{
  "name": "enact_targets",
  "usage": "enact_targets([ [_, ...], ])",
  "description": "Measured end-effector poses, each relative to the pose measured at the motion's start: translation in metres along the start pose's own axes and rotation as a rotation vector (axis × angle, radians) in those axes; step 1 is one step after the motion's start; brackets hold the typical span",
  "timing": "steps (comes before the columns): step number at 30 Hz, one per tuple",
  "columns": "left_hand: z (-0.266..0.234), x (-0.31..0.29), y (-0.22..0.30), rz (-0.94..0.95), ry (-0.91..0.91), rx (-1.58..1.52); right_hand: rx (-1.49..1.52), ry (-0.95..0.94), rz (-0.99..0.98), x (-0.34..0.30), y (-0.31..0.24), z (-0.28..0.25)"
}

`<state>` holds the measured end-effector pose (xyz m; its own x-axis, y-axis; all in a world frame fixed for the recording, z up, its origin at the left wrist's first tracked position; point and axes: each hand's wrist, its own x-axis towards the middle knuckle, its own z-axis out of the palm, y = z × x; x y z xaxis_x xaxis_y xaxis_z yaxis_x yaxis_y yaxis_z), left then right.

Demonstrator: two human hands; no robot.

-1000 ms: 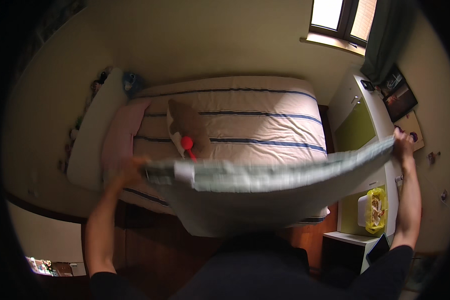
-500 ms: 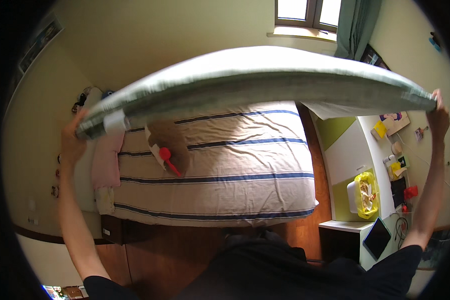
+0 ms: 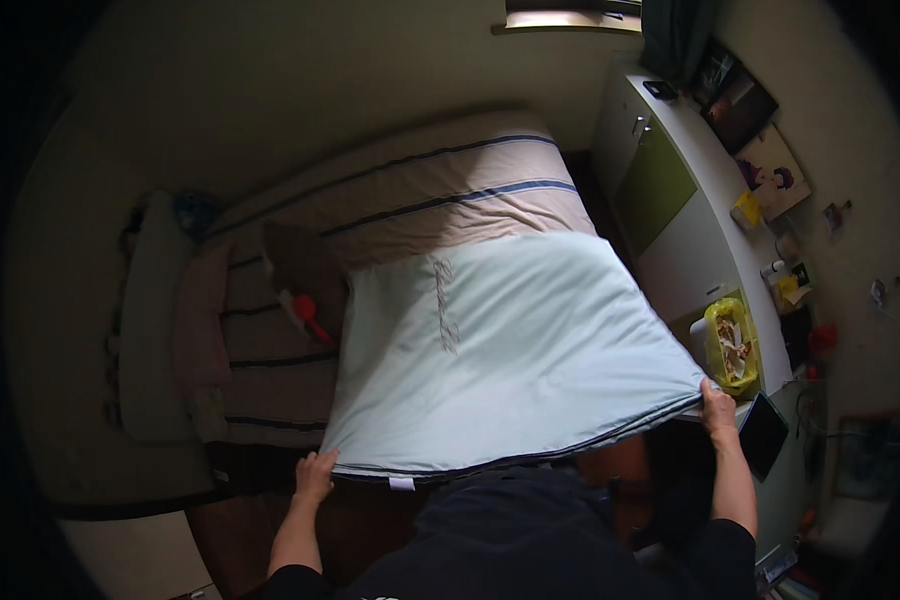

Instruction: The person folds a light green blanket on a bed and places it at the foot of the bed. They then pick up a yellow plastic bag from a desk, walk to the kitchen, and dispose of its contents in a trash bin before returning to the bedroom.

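A pale mint quilt [image 3: 510,340] with a line of dark stitched script lies spread over the near part of the bed, its near edge pulled taut toward me. My left hand [image 3: 315,475] is closed on the quilt's near left corner, next to a small white tag. At the near right corner, my right hand [image 3: 717,408] grips the same edge. Under the quilt is a striped beige bedsheet [image 3: 470,205] with dark blue bands. A red brush-like thing with a handle [image 3: 310,318] rests by a brown cushion [image 3: 295,262], left of the quilt.
A pink pillow [image 3: 202,310] is at the bed's left end. Along the right stands a white and green cabinet [image 3: 675,270]. A bin with a yellow liner [image 3: 732,345] sits close to my right hand. A dark tablet [image 3: 763,435] lies beyond that wrist.
Both hands have come down from high up toward my body, still holding the quilt. The quilt, raised in the air before, now lies across the bed.
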<state>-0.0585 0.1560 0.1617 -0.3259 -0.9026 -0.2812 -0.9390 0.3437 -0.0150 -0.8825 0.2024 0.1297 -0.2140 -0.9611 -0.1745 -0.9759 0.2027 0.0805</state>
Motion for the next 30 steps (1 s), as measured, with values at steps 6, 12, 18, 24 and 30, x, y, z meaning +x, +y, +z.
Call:
enact_targets([
  [6, 0.034, 0.013, -0.016, -0.226, -0.23, -0.167, 0.095, -0.154, 0.197, 0.03, -0.017, 0.006],
  [12, 0.053, 0.125, -0.135, -0.297, -0.177, -0.456, -0.093, -0.073, 0.074, 0.174, -0.025, -0.03],
  [18, -0.04, 0.322, -0.156, -0.453, -0.208, -0.612, -0.058, 0.152, 0.237, 0.32, -0.07, -0.047],
  [24, 0.05, 0.343, -0.087, -0.638, 0.578, -0.342, 0.106, 0.306, -0.359, 0.302, -0.232, 0.106],
  [30, 0.153, 0.263, -0.062, -0.931, 0.124, -1.055, 0.247, -0.232, -0.334, 0.261, -0.417, 0.109],
])
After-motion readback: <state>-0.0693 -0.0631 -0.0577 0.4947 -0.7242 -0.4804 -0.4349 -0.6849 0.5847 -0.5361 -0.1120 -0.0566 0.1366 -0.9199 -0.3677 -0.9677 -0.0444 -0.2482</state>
